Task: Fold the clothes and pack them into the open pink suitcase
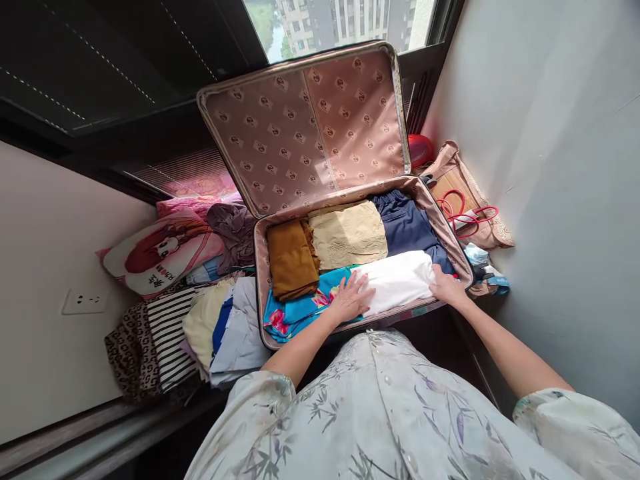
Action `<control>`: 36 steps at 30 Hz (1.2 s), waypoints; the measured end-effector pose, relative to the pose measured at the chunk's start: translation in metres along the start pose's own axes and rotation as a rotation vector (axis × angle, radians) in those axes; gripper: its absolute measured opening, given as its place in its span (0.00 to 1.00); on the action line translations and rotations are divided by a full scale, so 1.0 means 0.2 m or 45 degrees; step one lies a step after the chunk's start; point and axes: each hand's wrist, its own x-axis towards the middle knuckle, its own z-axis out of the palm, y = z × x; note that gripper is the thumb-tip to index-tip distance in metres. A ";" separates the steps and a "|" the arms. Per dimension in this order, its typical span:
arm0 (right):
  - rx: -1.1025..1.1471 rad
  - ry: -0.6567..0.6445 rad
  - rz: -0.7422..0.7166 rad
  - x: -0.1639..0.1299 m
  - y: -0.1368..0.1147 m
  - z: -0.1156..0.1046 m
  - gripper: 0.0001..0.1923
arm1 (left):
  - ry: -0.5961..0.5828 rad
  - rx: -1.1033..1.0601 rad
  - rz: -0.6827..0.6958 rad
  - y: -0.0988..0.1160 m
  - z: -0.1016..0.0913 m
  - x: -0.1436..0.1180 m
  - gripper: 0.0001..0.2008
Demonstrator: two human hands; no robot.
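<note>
An open suitcase (259, 267) with a pink patterned lining stands in front of me, holding folded clothes. My left hand (351, 300) lies flat with fingers spread, across a blue floral garment (293, 320) and the left end of a white folded garment (397, 281). At the white garment's right end, my right hand (447, 287) grips its edge; some fingertips are hidden. Behind these lie a brown folded cloth (293, 257), a beige folded garment (349, 233) and dark blue trousers (407, 227).
The raised suitcase lid (310, 133) leans toward the window. To the left are a pink printed cushion (163, 253), a striped garment (173, 333) and a grey-white folded garment (245, 327). A red cord (457, 207) lies at right beside the wall (565, 200).
</note>
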 end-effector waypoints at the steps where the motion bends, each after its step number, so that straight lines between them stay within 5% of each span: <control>1: -0.048 0.075 0.011 0.00 0.00 -0.01 0.38 | -0.031 -0.017 -0.004 0.00 0.02 0.01 0.32; 5: -0.277 0.425 -0.192 0.04 -0.04 0.02 0.48 | -0.080 -0.079 -0.058 0.02 0.06 0.04 0.32; 8: -0.341 0.239 -0.347 0.12 -0.05 0.11 0.49 | -0.082 -0.137 -0.050 0.04 0.07 0.04 0.31; 11: -0.325 0.042 -0.247 0.25 0.01 0.22 0.51 | -0.026 -0.220 -0.084 0.04 0.03 0.00 0.32; 14: -0.320 0.079 -0.258 0.35 0.07 0.30 0.52 | 0.251 -0.299 -0.214 -0.02 -0.04 -0.14 0.31; 17: -0.347 0.159 -0.274 0.34 0.09 0.30 0.50 | 0.702 -0.359 -0.433 -0.17 -0.13 -0.40 0.22; 21: -0.360 0.415 -0.365 0.25 0.01 0.24 0.44 | 1.080 -0.309 -1.037 -0.48 -0.23 -0.88 0.17; 24: -0.326 0.510 -0.454 0.21 -0.13 0.20 0.40 | 0.905 -0.185 -1.599 -0.65 -0.21 -1.23 0.21; 26: -0.311 0.499 -0.497 0.20 -0.24 0.18 0.39 | 0.644 -0.158 -1.764 -0.70 -0.17 -1.39 0.30; 29: -0.303 0.460 -0.542 0.19 -0.40 0.19 0.36 | 0.398 -0.155 -1.745 -0.70 -0.12 -1.48 0.39; 36: -0.294 0.350 -0.639 0.15 -0.65 0.23 0.31 | 0.480 -0.041 -1.750 -0.71 -0.14 -1.39 0.27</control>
